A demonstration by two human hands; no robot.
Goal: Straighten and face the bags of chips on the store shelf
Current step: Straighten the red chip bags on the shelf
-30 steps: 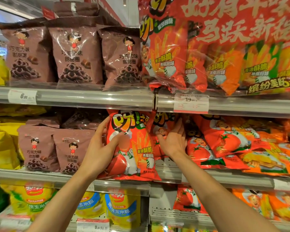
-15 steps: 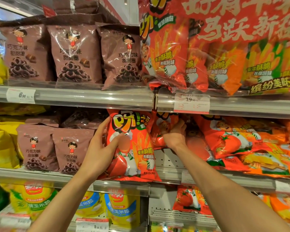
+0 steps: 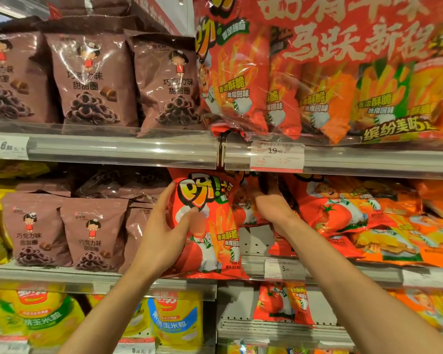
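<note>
A red bag of chips (image 3: 215, 226) stands upright at the front of the middle shelf (image 3: 330, 272). My left hand (image 3: 168, 231) grips its left edge, thumb across the front. My right hand (image 3: 271, 206) reaches behind and to the right of it, fingers curled into a second red bag (image 3: 246, 208) deeper on the shelf; the fingertips are hidden. More red and orange bags (image 3: 343, 213) lie slumped to the right.
Brown chocolate-ring bags (image 3: 92, 238) stand left of the red bag, and more (image 3: 87, 80) on the shelf above. A large red multipack (image 3: 317, 72) hangs over the upper right shelf edge. Yellow corn snack bags (image 3: 174, 320) fill the shelf below. Price tags (image 3: 276, 157) sit on the rails.
My right hand has pushed deeper behind the front bag and closed its fingers on the bag there. The left hand keeps its hold on the front bag.
</note>
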